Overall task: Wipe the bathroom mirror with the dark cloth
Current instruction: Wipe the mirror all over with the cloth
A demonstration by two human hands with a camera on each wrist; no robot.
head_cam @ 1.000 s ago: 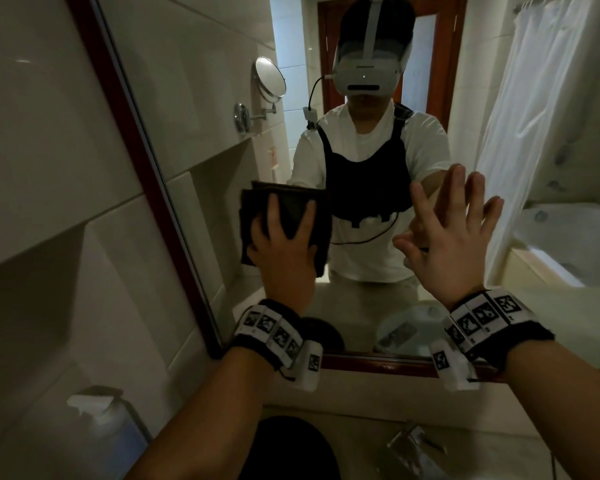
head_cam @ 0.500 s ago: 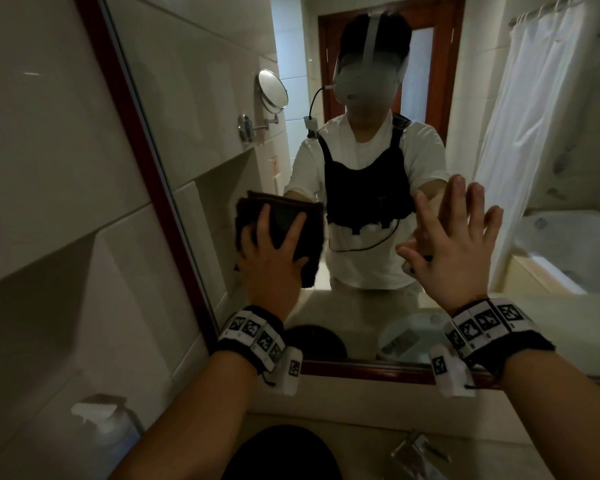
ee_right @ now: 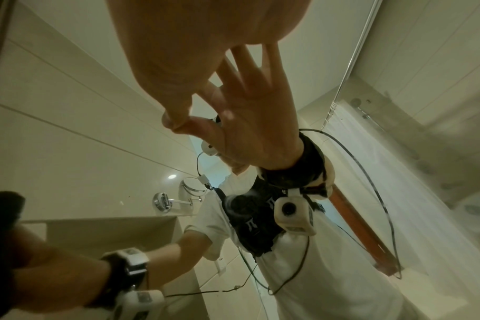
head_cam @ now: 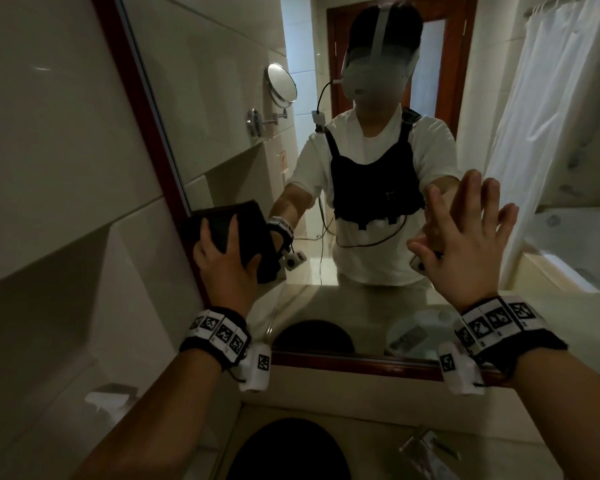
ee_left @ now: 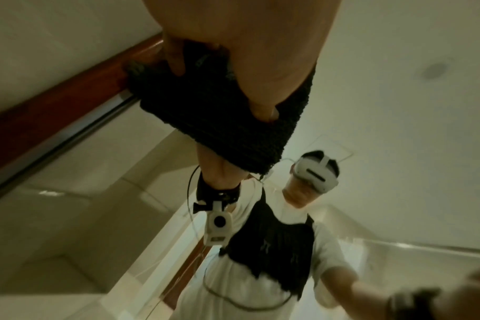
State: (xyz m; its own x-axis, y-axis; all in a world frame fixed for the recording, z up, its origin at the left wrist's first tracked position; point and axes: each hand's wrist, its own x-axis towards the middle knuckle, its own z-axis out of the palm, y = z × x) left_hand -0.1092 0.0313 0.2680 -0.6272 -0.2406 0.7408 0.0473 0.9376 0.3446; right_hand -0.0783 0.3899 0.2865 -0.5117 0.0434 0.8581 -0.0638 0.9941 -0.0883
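Note:
The bathroom mirror (head_cam: 222, 116) has a dark red frame (head_cam: 142, 98) and fills the wall ahead. My left hand (head_cam: 222, 268) presses the folded dark cloth (head_cam: 246, 233) flat on the glass, right against the left side of the frame. In the left wrist view its spread fingers (ee_left: 175, 62) bear on the cloth (ee_left: 219, 112), whose edge overlaps the frame. My right hand (head_cam: 465, 244) lies flat on the glass further right, fingers spread and holding nothing; the right wrist view shows its palm (ee_right: 184, 54) meeting its reflection.
Pale wall tiles run along the left. Below the mirror's bottom frame (head_cam: 361, 365) is a counter with a black basin (head_cam: 284, 452), a soap dispenser (head_cam: 108, 400) at the left and a small packet (head_cam: 426, 448) at the right.
My left hand has slid the cloth down and to the left across the glass, up to the frame. My right hand has stayed flat on the mirror.

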